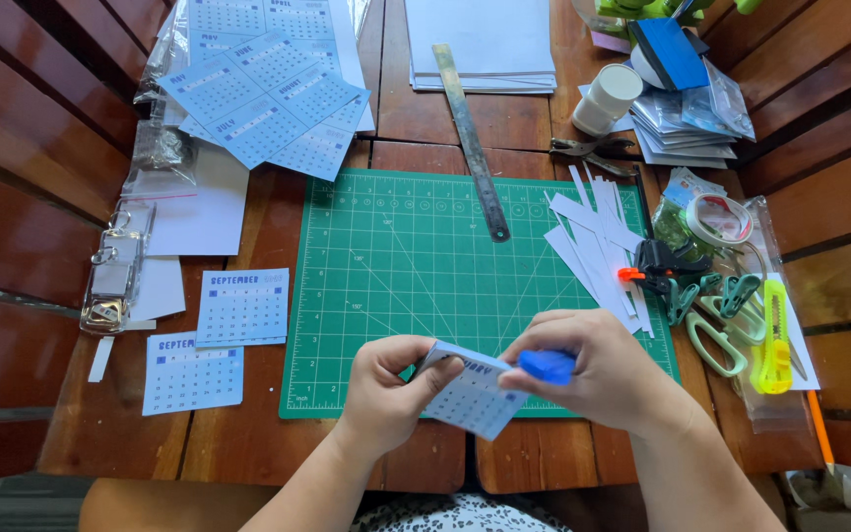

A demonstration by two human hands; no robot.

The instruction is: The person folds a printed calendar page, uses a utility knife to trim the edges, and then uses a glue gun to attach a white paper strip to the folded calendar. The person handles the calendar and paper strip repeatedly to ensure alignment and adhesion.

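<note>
Both hands at bench's front edge, over mat [396, 286]: left hand [386, 389] pinches card stack [470, 394], right hand [593, 369] grips blue clip [547, 365] on it. More cards [268, 94] loose at back-left corner, unstacked.

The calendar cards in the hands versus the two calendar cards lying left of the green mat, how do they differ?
The held calendar cards are a tilted stack, pinched between the left hand and the right hand, above the green mat. The two loose cards lie flat, untouched, on the wooden table. Both are pale blue with printed grids.
</note>
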